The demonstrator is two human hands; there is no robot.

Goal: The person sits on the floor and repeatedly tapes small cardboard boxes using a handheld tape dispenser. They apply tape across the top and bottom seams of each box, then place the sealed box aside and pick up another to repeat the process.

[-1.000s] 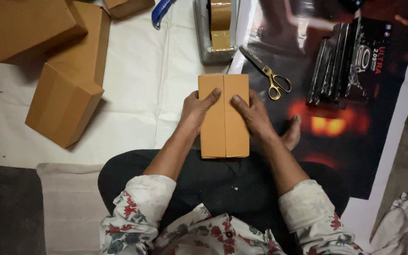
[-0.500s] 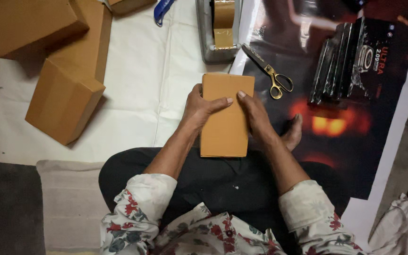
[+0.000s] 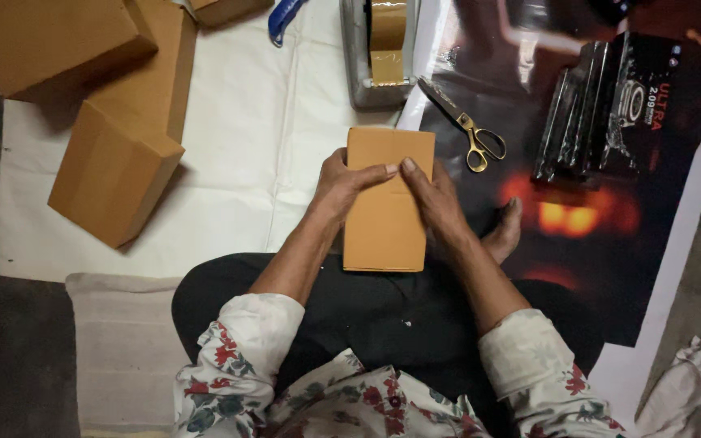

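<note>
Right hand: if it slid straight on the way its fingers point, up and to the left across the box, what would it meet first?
Most likely the left hand. The right hand lies on the cardboard box, its fingertips almost touching the left hand's fingers on the box top, so they would meet at once.

A dark floor [image 3: 10, 365] carries a white sheet [image 3: 237, 162] and a glossy dark poster [image 3: 610, 243]. On the sheet lie brown boxes [image 3: 115, 170], a blue tool [image 3: 281, 18] and a tape dispenser [image 3: 383, 49]. Scissors [image 3: 468, 130] and black packets [image 3: 602, 105] lie on the poster. A pale mat [image 3: 123, 349] lies below the sheet, a cloth [image 3: 691, 381] at the right.
</note>
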